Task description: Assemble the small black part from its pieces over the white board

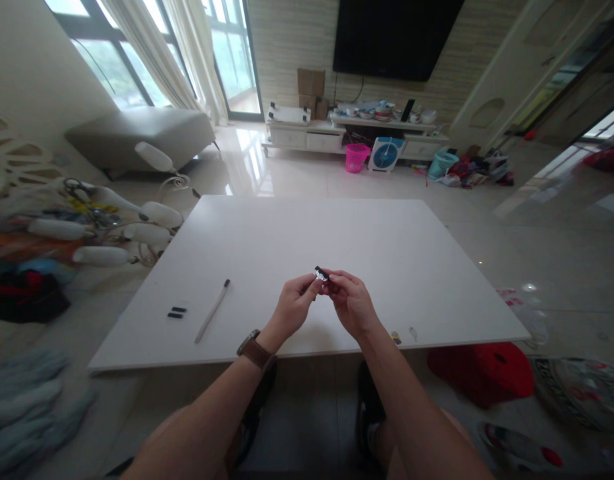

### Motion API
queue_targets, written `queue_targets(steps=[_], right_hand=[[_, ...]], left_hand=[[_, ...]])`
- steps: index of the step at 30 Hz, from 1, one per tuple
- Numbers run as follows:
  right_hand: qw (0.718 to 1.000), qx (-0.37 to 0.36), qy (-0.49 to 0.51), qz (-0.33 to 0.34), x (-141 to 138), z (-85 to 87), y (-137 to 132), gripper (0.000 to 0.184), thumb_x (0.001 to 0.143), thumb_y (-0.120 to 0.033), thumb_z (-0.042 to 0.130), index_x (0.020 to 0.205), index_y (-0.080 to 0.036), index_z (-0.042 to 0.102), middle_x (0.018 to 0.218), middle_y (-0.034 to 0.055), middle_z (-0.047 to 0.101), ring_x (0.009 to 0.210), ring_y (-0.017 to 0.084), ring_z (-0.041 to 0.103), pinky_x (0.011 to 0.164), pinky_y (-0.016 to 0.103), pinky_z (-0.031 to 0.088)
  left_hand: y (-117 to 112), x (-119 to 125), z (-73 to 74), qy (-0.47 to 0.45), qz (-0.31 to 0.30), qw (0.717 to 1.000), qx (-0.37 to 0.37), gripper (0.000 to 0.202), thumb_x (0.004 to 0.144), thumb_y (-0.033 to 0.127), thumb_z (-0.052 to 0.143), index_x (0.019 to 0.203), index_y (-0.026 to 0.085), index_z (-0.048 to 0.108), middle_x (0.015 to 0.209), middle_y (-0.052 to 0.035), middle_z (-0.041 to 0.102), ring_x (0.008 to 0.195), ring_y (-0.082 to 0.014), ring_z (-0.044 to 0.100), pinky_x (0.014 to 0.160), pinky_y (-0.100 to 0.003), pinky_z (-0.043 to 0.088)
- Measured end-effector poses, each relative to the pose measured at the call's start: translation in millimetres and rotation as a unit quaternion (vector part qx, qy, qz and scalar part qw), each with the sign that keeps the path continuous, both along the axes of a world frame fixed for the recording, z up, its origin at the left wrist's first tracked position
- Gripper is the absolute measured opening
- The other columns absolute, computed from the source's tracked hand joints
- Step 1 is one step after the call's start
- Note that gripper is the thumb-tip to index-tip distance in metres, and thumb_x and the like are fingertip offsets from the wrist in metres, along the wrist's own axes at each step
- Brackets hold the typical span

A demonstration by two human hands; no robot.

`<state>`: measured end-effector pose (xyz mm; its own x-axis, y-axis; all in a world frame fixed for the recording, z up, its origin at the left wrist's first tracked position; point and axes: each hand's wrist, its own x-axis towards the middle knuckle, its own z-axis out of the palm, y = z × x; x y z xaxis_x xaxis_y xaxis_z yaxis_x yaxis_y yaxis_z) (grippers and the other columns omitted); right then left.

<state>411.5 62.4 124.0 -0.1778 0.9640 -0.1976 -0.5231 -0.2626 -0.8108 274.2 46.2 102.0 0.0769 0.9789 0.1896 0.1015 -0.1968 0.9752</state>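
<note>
Over the near middle of the white table (pixel 337 230), my two hands meet around a small black-and-silver piece (pixel 321 273) whose exact kind I cannot make out. My left hand (pixel 297 303), with a watch (pixel 254 347) on its wrist, pinches it from the left. The fingers of my right hand (pixel 351 303) are closed on its right side, partly covering it. To the left on the table lie two short black strips (pixel 177 313), side by side. Between them and my left hand rests a long pale stick (pixel 211 313) with a black tip, lying at a slant.
A small yellow figure (pixel 396 338) and a small clear piece (pixel 413 333) lie by the table's near edge. A lamp with white shades (pixel 147 233) stands close to the left edge. Below the right edge is a red stool (pixel 481 373). A pink basket (pixel 357 158) stands beyond the table.
</note>
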Motion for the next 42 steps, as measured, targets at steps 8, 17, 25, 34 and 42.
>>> queue_targets(steps=[8, 17, 25, 34, 42], right_hand=[[1.0, -0.009, 0.009, -0.003, 1, 0.4, -2, 0.021, 0.062, -0.026, 0.08, 0.081, -0.016, 0.08, 0.071, 0.0038, 0.07, 0.064, 0.011, 0.057, 0.066, 0.026, 0.047], [1.0, -0.006, 0.001, 0.002, 1, 1.5, -1, 0.021, 0.063, -0.025, 0.078, 0.081, -0.013, 0.079, 0.073, 0.0047, 0.07, 0.064, 0.011, 0.056, 0.065, 0.026, 0.045], [1.0, 0.004, 0.0, 0.001, 1, -2.2, -1, 0.021, 0.065, -0.026, 0.078, 0.082, -0.014, 0.08, 0.072, 0.0043, 0.07, 0.065, 0.011, 0.056, 0.067, 0.027, 0.044], [1.0, 0.01, -0.002, 0.005, -3, -6.7, -2, 0.02, 0.067, -0.027, 0.079, 0.084, -0.016, 0.08, 0.073, 0.0036, 0.07, 0.064, 0.012, 0.055, 0.066, 0.027, 0.044], [0.999, 0.028, -0.022, 0.001, -2, -7.6, 1, 0.018, 0.067, -0.027, 0.078, 0.082, -0.016, 0.08, 0.071, 0.003, 0.07, 0.062, 0.011, 0.055, 0.066, 0.027, 0.044]], left_hand=[[-3, 1, 4.4, 0.011, 0.006, 1.0, -0.004, 0.045, 0.095, 0.053, 0.052, 0.074, 0.015, 0.063, 0.061, 0.0025, 0.049, 0.057, -0.0102, 0.04, 0.055, -0.024, 0.033], [-1, 0, 0.9, 0.018, -0.008, 1.0, -0.004, 0.043, 0.096, 0.051, 0.051, 0.077, 0.014, 0.063, 0.063, 0.0021, 0.05, 0.06, -0.0108, 0.043, 0.057, -0.024, 0.034], [-1, 0, 0.0, 0.041, -0.007, 0.999, -0.001, 0.041, 0.098, 0.05, 0.049, 0.079, 0.015, 0.062, 0.065, 0.0014, 0.053, 0.062, -0.0119, 0.046, 0.059, -0.025, 0.036], [-4, 2, -4.2, 0.153, 0.017, 0.986, 0.064, 0.034, 0.103, 0.039, 0.037, 0.091, 0.017, 0.059, 0.075, -0.0029, 0.063, 0.067, -0.016, 0.054, 0.065, -0.028, 0.039], [-3, 2, -7.2, 0.212, 0.026, 0.974, 0.077, 0.033, 0.103, 0.037, 0.034, 0.085, 0.019, 0.055, 0.073, -0.0035, 0.061, 0.065, -0.0168, 0.053, 0.065, -0.029, 0.037]])
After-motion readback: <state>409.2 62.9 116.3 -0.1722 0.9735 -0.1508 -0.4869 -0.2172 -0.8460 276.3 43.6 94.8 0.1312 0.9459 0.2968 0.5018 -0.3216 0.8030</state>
